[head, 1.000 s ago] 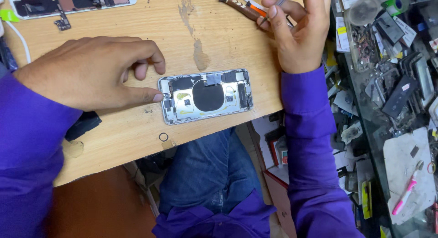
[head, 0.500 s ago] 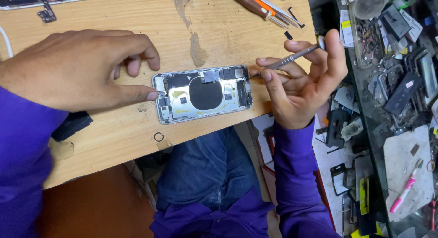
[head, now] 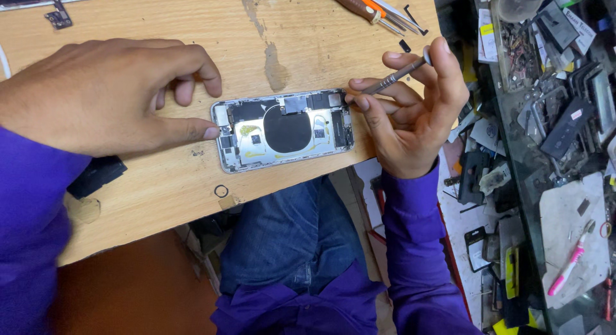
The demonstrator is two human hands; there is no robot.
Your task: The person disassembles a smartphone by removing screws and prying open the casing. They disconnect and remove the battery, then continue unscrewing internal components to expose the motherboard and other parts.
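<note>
An opened phone housing (head: 283, 129) lies flat on the wooden table (head: 160, 187), its round black coil and small boards exposed. My left hand (head: 109, 94) rests on the table to its left, thumb pressing the housing's left edge. My right hand (head: 410, 110) is at the housing's right end, holding a thin metal screwdriver (head: 393, 75) between thumb and fingers. The tool's tip points at the housing's upper right corner.
More screwdrivers (head: 372, 8) lie at the table's far edge. A small black ring (head: 221, 191) sits near the front edge, a black flat part (head: 96, 176) under my left wrist. A cluttered tray of phone parts (head: 552, 85) fills the right side. My knees are below the table.
My right hand came down from the tools at the far edge with a screwdriver and brought its tip to the housing's right end. My left hand has stayed on the housing.
</note>
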